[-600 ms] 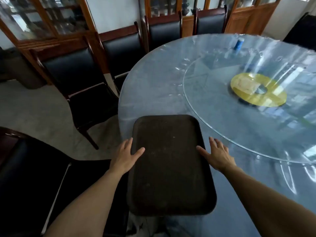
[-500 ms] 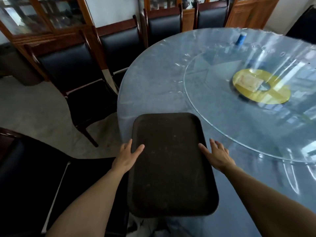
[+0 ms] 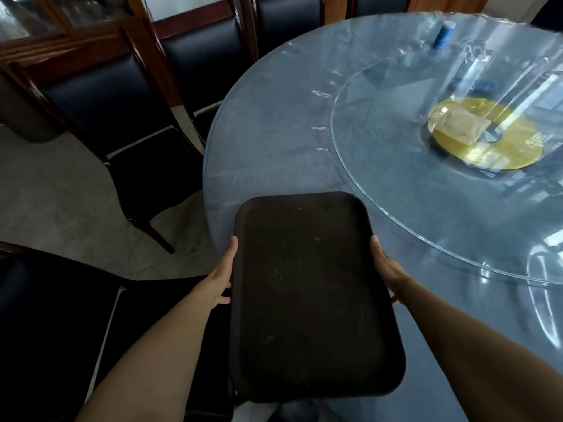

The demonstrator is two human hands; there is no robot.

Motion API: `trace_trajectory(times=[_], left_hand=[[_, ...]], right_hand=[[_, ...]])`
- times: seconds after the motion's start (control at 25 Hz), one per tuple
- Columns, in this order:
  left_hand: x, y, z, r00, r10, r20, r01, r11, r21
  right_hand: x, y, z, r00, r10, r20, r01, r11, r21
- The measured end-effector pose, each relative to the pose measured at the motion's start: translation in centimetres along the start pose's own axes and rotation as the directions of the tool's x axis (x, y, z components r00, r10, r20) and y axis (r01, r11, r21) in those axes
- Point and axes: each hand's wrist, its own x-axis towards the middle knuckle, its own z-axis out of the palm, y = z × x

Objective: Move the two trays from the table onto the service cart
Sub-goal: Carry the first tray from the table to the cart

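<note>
Both hands have gone from lying flat on the dark brown rectangular plastic tray (image 3: 310, 293) to clasping its long edges: the left hand (image 3: 221, 275) and right hand (image 3: 386, 269) each curl under the rim. The tray overhangs the near edge of the round glass-topped table (image 3: 274, 141), so the lift looks underway; no cart shows.

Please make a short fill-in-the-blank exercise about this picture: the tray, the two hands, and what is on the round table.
1. The dark brown tray is held by ___ hands, the left hand and the right hand, one on each long side.
2. The tray carries ___.
3. The small cylinder at the far side of the table is ___ in colour.
4. The glass turntable has a ___ disc at its centre.

Missing words: two; nothing; blue; yellow
</note>
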Motion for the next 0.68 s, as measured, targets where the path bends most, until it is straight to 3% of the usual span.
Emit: trace_trajectory(times=[0.32,0.68], left_hand=[[-0.2,2.0,-0.2,0.992,-0.076,0.1,0.084,0.994,-0.072],[-1.7,3.1,-0.5,0.997,-0.025,0.067,0.029,0.998,-0.063]], right_hand=[[0.0,-1.4,-0.8,0.972,0.196,0.127,-0.21,0.972,0.109],[-1.4,-2.5,-2.6,0.974,0.174,0.147,-0.202,0.959,0.2]])
